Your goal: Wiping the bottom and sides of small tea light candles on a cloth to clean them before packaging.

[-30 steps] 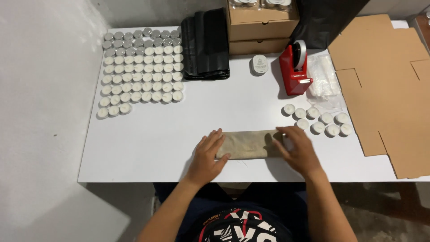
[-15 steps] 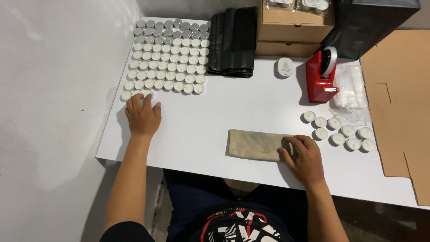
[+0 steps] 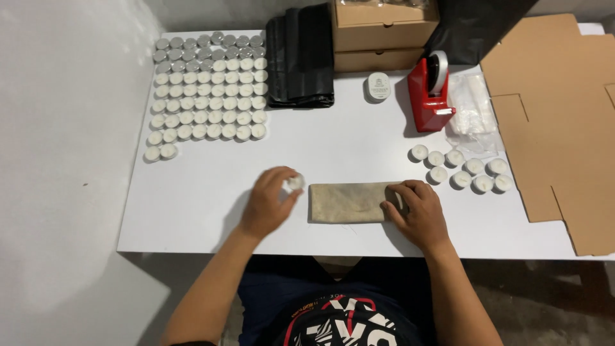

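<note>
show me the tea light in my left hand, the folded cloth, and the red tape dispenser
tea light [image 3: 295,182], head view, its white top.
folded cloth [image 3: 349,202], head view, its bare middle.
red tape dispenser [image 3: 428,97], head view, its red body.

on the table [image 3: 192,211], a block of tealights in rows [image 3: 208,90] fills the far left, with folded bags [image 3: 300,57] to its right and stacked boxes [image 3: 383,35] right of those. a tape dispenser [image 3: 430,93] stands before the boxes, a plastic packet [image 3: 473,112] just right of it, flat cardboard [image 3: 557,122] along the right edge. near the front, a folded cloth [image 3: 349,202] lies between the left hand [image 3: 269,204], which holds a tealight [image 3: 295,182], and the right hand [image 3: 416,214] resting on the cloth's right end; a small tealight cluster [image 3: 461,170] sits behind the right hand.
</note>
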